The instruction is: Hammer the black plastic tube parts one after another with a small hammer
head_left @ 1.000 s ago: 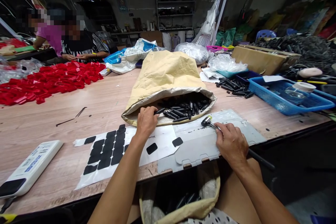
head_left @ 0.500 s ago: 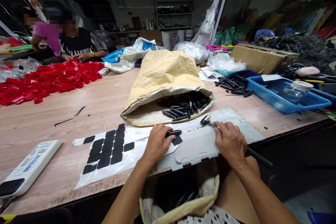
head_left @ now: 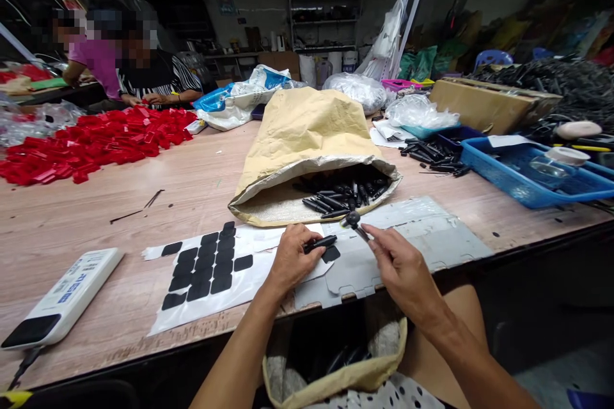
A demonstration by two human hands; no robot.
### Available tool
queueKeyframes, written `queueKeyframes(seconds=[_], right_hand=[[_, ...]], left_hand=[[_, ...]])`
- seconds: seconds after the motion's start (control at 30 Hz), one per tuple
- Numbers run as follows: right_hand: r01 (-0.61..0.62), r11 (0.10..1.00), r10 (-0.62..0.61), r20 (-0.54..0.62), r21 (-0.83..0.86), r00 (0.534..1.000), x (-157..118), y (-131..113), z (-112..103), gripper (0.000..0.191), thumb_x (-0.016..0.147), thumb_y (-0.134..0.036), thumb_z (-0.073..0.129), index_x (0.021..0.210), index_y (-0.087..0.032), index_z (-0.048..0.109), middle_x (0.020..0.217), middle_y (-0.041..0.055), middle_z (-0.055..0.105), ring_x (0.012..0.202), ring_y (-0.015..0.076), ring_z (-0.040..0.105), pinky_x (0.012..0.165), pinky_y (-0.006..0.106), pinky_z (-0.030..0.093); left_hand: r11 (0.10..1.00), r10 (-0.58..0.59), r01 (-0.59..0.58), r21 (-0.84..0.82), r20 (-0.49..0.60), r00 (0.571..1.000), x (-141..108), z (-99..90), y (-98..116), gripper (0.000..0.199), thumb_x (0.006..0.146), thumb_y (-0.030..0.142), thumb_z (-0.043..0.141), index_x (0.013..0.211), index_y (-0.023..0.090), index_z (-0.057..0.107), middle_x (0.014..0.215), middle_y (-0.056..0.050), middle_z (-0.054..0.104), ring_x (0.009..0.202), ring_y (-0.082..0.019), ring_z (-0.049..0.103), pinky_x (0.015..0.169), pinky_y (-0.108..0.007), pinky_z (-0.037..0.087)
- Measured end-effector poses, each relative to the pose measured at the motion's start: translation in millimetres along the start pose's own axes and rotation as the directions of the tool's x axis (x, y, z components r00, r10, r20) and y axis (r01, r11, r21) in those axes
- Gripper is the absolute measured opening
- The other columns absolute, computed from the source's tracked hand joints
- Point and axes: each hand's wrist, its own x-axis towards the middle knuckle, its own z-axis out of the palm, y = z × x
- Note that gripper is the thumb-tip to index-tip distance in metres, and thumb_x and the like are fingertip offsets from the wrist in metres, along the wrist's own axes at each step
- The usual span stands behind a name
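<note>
My left hand (head_left: pixel 291 255) is closed around a black pen-shaped tube (head_left: pixel 324 243), keeping it low over the grey board (head_left: pixel 378 268). Just under the tube lies a black rounded square (head_left: pixel 332 255). In my right hand (head_left: pixel 407 275) is a small hammer (head_left: pixel 353 220) with a dark head and metal shaft, its head raised to the right of the tube and apart from it. A white sheet (head_left: pixel 163 318) with several black rounded squares lies left of my left hand. Behind my hands, a yellow sack (head_left: pixel 311 121) opens towards me, with black tubes (head_left: pixel 330 203) inside.
A second open sack (head_left: pixel 336 386) with black parts sits at my lap. Red pieces (head_left: pixel 100 140) are heaped at the left, near two seated people. A white power bank-like box (head_left: pixel 67 297) lies front left. A blue basket (head_left: pixel 532 172) and loose black tubes (head_left: pixel 432 156) are at the right.
The hammer has swung left and up, nearer to the tube, with my right hand moving left. My left hand still holds the tube. The whole view has shifted slightly.
</note>
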Motion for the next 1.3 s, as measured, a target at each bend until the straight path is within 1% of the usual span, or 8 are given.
queueKeyframes(seconds=[0.13, 0.23, 0.3, 0.47, 0.63, 1.0, 1.23, 1.3], right_hand=[[0.024, 0.999, -0.022, 0.088, -0.021, 0.996, -6.0, -9.6, 19.3, 0.039, 0.102, -0.024, 0.042, 0.136, -0.025, 0.062, 0.095, 0.0055, 0.065, 0.088, 0.0176, 0.065, 0.084, 0.032, 0.053], [0.047, 0.994, -0.034, 0.137, -0.094, 0.990, -3.9, -14.3, 20.8, 0.043, 0.101, -0.019, 0.040, 0.137, -0.027, 0.062, 0.087, 0.0035, 0.061, 0.080, 0.0165, 0.063, 0.079, 0.030, 0.054], [0.078, 0.992, -0.068, 0.105, -0.099, 0.992, 1.3, -22.2, 14.5, 0.043, 0.101, -0.018, 0.040, 0.137, -0.028, 0.062, 0.087, 0.0035, 0.059, 0.080, 0.0162, 0.063, 0.078, 0.030, 0.054], [0.155, 0.986, -0.161, -0.117, -0.065, 0.980, 5.0, -39.5, 5.8, 0.048, 0.100, -0.015, 0.043, 0.144, -0.029, 0.056, 0.101, 0.0072, 0.062, 0.092, 0.0169, 0.064, 0.086, 0.030, 0.054], [0.062, 0.985, -0.051, 0.068, -0.163, 0.996, -4.8, -24.4, 18.6, 0.047, 0.098, -0.014, 0.040, 0.137, -0.029, 0.063, 0.082, 0.0027, 0.058, 0.076, 0.0159, 0.062, 0.075, 0.028, 0.053], [0.086, 0.996, -0.088, -0.077, -0.033, 0.993, 14.8, -35.9, -5.8, 0.040, 0.102, -0.022, 0.044, 0.137, -0.027, 0.063, 0.092, 0.0055, 0.065, 0.086, 0.0170, 0.065, 0.085, 0.031, 0.054], [0.162, 0.986, -0.165, -0.169, -0.027, 0.972, 9.8, -49.2, 2.3, 0.043, 0.101, -0.016, 0.045, 0.139, -0.027, 0.061, 0.098, 0.0066, 0.064, 0.092, 0.0158, 0.065, 0.086, 0.028, 0.054], [0.141, 0.987, -0.148, -0.106, -0.070, 0.983, 4.0, -45.0, 10.3, 0.046, 0.100, -0.013, 0.042, 0.139, -0.027, 0.061, 0.096, 0.0061, 0.063, 0.089, 0.0159, 0.065, 0.083, 0.028, 0.054]], left_hand=[[1.000, 0.023, -0.023, -0.004, 0.000, 1.000, 0.6, 1.4, -4.5, 0.016, 0.080, 0.017, 0.076, 0.094, 0.024, 0.080, 0.082, -0.003, 0.065, 0.091, -0.023, 0.054, 0.083, -0.035, 0.043], [1.000, 0.026, -0.026, 0.000, 0.001, 1.000, 0.8, 1.7, -6.2, 0.017, 0.079, 0.017, 0.077, 0.095, 0.023, 0.080, 0.081, -0.003, 0.065, 0.090, -0.022, 0.054, 0.082, -0.035, 0.043], [1.000, 0.030, -0.030, -0.001, -0.002, 1.000, 0.7, 1.5, -5.9, 0.016, 0.079, 0.017, 0.077, 0.094, 0.023, 0.080, 0.081, -0.003, 0.066, 0.090, -0.022, 0.054, 0.081, -0.035, 0.043], [0.998, 0.058, -0.058, -0.006, -0.018, 0.998, 0.4, 1.9, -4.7, 0.013, 0.080, 0.018, 0.076, 0.092, 0.023, 0.079, 0.081, -0.003, 0.066, 0.089, -0.022, 0.055, 0.082, -0.035, 0.044], [0.997, 0.067, -0.066, 0.028, -0.028, 0.997, 0.0, 3.1, -6.2, 0.013, 0.080, 0.017, 0.076, 0.091, 0.023, 0.079, 0.080, -0.003, 0.066, 0.088, -0.022, 0.055, 0.080, -0.035, 0.043], [0.997, 0.062, -0.060, 0.042, -0.027, 0.998, 0.1, 1.4, -3.2, 0.012, 0.081, 0.019, 0.076, 0.092, 0.022, 0.079, 0.079, -0.003, 0.066, 0.086, -0.022, 0.055, 0.078, -0.034, 0.044], [0.997, 0.070, -0.070, 0.022, -0.023, 0.997, 0.3, 2.5, -5.2, 0.013, 0.081, 0.017, 0.076, 0.093, 0.020, 0.080, 0.077, -0.004, 0.065, 0.084, -0.021, 0.054, 0.075, -0.033, 0.043], [0.997, 0.073, -0.072, 0.022, -0.024, 0.997, 0.2, 3.1, -5.8, 0.012, 0.081, 0.017, 0.076, 0.091, 0.020, 0.080, 0.076, -0.003, 0.064, 0.083, -0.021, 0.054, 0.075, -0.033, 0.043]])
